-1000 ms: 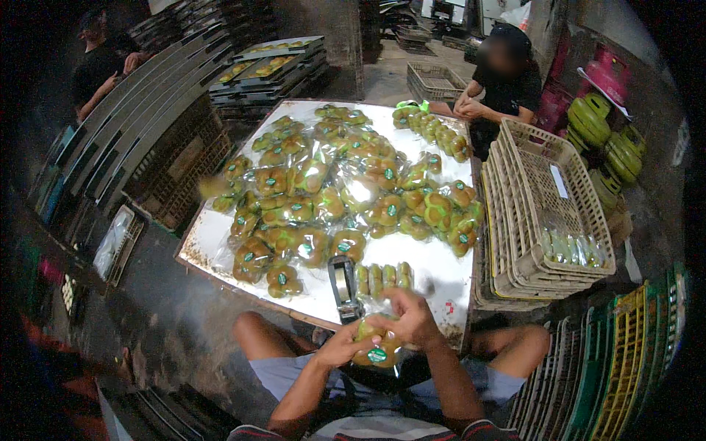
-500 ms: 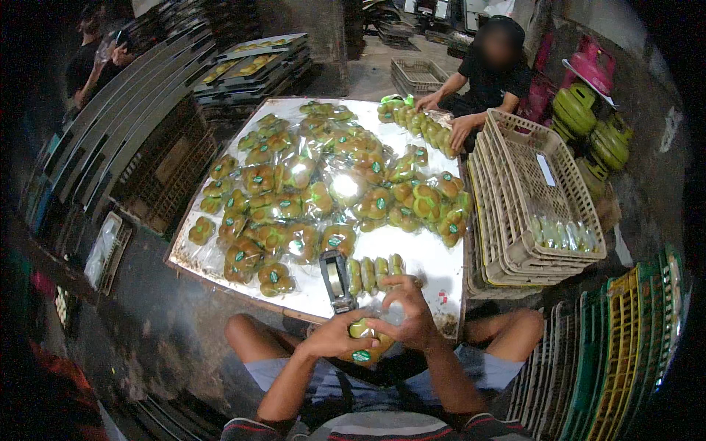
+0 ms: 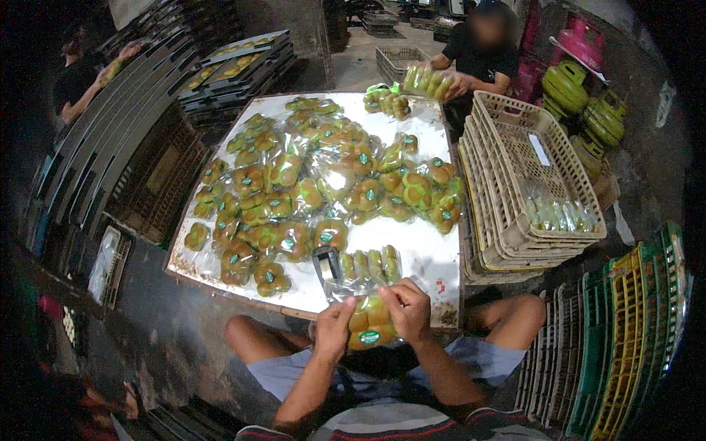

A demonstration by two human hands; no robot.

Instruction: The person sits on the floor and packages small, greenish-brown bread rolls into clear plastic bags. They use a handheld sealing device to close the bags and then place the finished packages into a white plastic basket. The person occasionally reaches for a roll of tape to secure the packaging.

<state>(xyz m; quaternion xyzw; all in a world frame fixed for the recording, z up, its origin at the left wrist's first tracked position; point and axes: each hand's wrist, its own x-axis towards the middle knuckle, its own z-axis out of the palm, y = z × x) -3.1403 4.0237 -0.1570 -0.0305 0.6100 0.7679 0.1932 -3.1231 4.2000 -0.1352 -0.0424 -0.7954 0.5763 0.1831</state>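
Observation:
A clear plastic bag of brown-and-green bread buns (image 3: 370, 317) with a green label is held over the table's near edge. My left hand (image 3: 335, 327) pinches its upper left side, and my right hand (image 3: 409, 310) grips the upper right. The bag's loose plastic mouth lies spread between my fingers, toward the table. Just beyond stands a black tape dispenser (image 3: 324, 264), partly covered by that plastic. Beside it lies a pack of long, finger-shaped rolls (image 3: 370, 263). Many more bagged buns (image 3: 272, 204) are heaped over the white table (image 3: 423, 268).
Stacked beige crates (image 3: 507, 220) stand against the table's right side, with coloured crates (image 3: 614, 331) nearer me. Across the table a co-worker (image 3: 478, 51) holds packed rolls (image 3: 429, 82). Tray racks (image 3: 110, 147) line the left, where another person (image 3: 81, 84) stands. Gas cylinders (image 3: 566, 88) sit far right.
My hands have moved apart to the bag's two upper sides, and its plastic mouth is now stretched out. The co-worker has lifted a pack of rolls off the table.

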